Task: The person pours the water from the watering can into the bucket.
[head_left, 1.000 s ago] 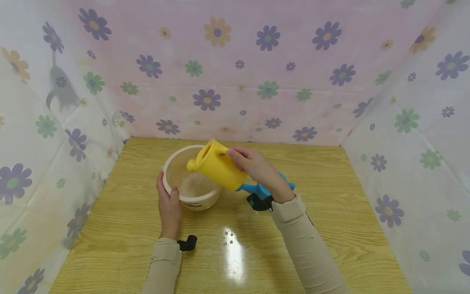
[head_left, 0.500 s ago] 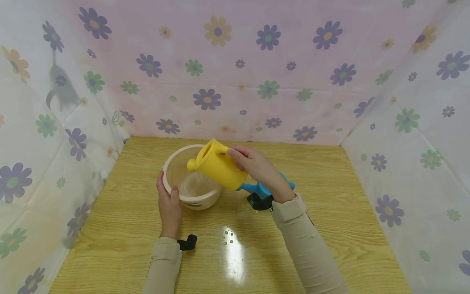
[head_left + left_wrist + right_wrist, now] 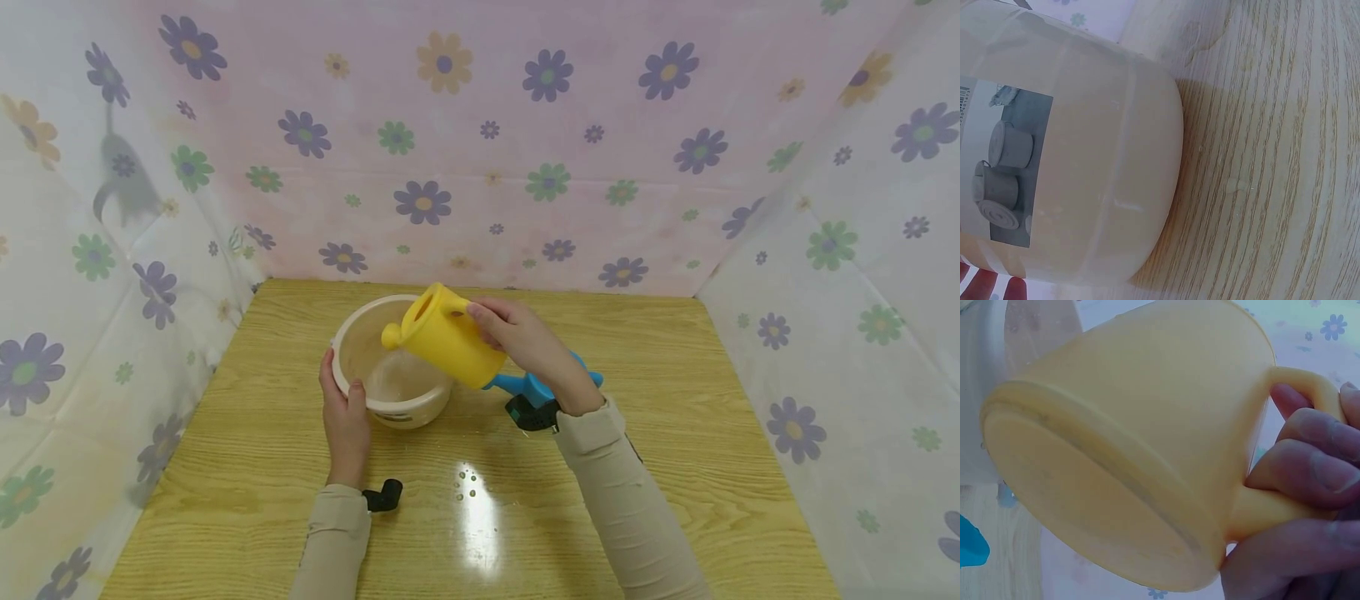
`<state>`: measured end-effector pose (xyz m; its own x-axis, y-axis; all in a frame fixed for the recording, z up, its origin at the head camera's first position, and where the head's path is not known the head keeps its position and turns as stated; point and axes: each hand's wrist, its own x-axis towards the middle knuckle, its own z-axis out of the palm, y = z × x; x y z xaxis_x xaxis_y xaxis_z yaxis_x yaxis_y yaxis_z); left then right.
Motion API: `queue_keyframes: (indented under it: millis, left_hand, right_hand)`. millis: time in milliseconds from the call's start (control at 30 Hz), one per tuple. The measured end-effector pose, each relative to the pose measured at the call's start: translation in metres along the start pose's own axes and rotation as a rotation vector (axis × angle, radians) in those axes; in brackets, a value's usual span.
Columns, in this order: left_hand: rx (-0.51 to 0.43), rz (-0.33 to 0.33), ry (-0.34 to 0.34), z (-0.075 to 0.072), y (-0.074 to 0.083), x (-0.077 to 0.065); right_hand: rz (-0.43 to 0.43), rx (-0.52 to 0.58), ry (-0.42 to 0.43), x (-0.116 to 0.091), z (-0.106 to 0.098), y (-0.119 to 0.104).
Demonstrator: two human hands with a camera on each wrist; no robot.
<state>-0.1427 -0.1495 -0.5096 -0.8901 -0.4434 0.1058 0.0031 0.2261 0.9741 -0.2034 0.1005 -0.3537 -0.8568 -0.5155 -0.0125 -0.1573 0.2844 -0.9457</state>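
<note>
A yellow watering can (image 3: 453, 343) is tilted over a cream plastic bucket (image 3: 411, 414), its spout tip above the inside. My right hand (image 3: 528, 342) grips the can's handle; in the right wrist view the fingers (image 3: 1310, 472) curl round it and the can's base (image 3: 1094, 506) faces the camera. The bucket stands on the table, and my left hand (image 3: 348, 433) holds its near left rim, thumb on top and fingers outside. Clear, rippled liquid seems to lie in the bucket. In the left wrist view a picture label (image 3: 1013, 169) shows on its side.
Behind my right wrist lies a blue plastic thing (image 3: 510, 383), partly hidden. Several small drops (image 3: 467, 483) sit on the wooden table (image 3: 660, 500) near a bright reflection. A flowered cloth (image 3: 480, 225) encloses the back and both sides.
</note>
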Motion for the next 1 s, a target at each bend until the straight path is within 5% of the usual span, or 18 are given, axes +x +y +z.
queue_keyframes:
  millis: [1000]
  left_hand:
    - [0.011, -0.019, 0.011, 0.0007, 0.0013, -0.0010]
  right_hand:
    - [-0.011, 0.009, 0.073, -0.0095, 0.0041, 0.0063]
